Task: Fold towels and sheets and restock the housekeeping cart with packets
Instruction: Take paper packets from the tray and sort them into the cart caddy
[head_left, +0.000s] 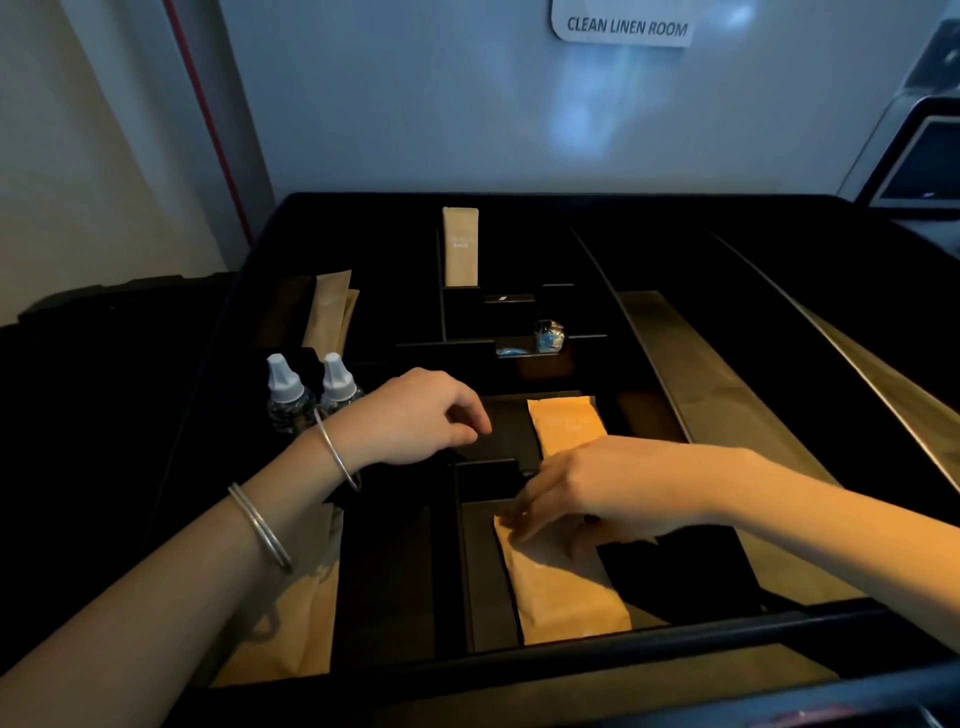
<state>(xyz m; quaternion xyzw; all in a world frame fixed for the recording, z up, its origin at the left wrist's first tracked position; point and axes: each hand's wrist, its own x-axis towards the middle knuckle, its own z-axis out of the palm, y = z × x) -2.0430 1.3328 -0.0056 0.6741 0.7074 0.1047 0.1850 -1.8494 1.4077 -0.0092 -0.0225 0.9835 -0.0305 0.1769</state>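
Right hand (587, 493) is pinching the top edge of a tan packet (566, 587) lying in the cart tray (519, 208) compartment beneath it. Left hand (415, 415) is hovering loosely curled, holding nothing, just beyond.

Person, head view, two bare forearms showing, no sleeves reaching into frame. Left hand (415, 415): no rings showing on the visible fingers. Left wrist is wearing a thin silver-coloured bangle (337, 449), plain and round in section, sitting loose. Left forearm is wearing a second silver-coloured bangle (260, 527), apparently double-banded, sitting further up the arm. Right hand (597, 488): wrist and forearm are showing no jewellery, watch or covering.
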